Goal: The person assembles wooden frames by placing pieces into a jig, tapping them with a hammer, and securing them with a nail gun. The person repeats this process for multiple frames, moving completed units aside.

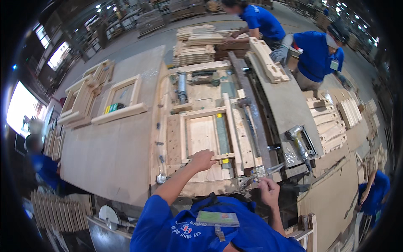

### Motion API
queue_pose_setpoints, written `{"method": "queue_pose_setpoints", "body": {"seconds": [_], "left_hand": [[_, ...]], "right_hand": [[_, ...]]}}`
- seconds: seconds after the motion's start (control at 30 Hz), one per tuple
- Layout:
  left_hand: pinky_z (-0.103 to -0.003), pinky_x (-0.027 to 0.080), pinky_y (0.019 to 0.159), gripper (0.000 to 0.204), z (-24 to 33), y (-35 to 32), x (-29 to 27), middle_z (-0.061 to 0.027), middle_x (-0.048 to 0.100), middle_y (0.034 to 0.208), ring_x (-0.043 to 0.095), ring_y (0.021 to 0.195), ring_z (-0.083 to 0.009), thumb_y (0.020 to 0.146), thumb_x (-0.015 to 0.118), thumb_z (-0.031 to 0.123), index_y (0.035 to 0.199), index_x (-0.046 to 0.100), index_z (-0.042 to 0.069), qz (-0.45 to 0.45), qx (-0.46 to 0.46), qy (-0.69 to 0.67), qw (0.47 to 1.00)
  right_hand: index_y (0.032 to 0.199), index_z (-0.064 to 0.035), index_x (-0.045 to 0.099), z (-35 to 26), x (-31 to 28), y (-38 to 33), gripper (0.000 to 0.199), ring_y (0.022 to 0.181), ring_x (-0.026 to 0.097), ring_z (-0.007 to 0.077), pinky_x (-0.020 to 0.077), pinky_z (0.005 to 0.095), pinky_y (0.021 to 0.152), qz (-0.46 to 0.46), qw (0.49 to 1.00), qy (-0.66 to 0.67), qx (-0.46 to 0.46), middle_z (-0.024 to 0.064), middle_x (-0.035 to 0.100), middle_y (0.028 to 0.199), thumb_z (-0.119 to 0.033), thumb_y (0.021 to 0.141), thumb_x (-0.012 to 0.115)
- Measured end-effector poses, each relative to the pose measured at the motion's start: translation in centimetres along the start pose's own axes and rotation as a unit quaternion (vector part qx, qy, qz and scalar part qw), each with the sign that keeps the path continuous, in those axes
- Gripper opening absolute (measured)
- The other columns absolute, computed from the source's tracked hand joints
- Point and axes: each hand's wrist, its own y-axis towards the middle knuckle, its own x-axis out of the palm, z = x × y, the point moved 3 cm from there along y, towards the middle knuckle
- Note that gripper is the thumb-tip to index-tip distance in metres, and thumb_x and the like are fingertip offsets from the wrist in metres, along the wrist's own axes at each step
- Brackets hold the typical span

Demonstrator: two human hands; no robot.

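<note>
A pale wooden frame point(228, 122) lies in the jig on the workbench, its lower rail nearest me. My left hand point(202, 160) is closed on that lower rail, close to its left part; the fingertips are partly hidden. Right of the frame, a small metal valve block point(259, 171) with hoses sits at the bench's near edge. Just below this block is my right hand point(268, 189), its fingers curled together; whatever they hold is too small to make out. A long steel bar point(252, 113) runs along the jig's right side.
A nail gun point(300, 143) rests at the right, and air tools point(181, 87) lie beyond the frame. Assembled frames point(121, 98) stand on the left board point(105, 155). Wooden parts are stacked point(195, 48) at the back. Co-workers in blue shirts point(317, 54) work around the bench.
</note>
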Motion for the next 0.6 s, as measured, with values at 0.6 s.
{"method": "queue_pose_setpoints", "body": {"seconds": [0.6], "left_hand": [[-0.053, 0.054, 0.098, 0.038, -2.1, -1.0, 0.9, -0.0231, 0.069, 0.117, 0.067, 0.116, -0.0431, 0.096, 0.075, 0.032, 0.120, 0.064, 0.004, 0.027, 0.167, -0.040, 0.985]], "right_hand": [[0.120, 0.0010, 0.069, -6.9, -0.9, 3.0, 0.030, 0.070, 0.053, 0.0078, 0.0442, 0.0242, 0.062, 0.106, 0.991, -0.047, -0.064, 0.0007, 0.058, 0.080, -0.026, 0.114, 0.056]]}}
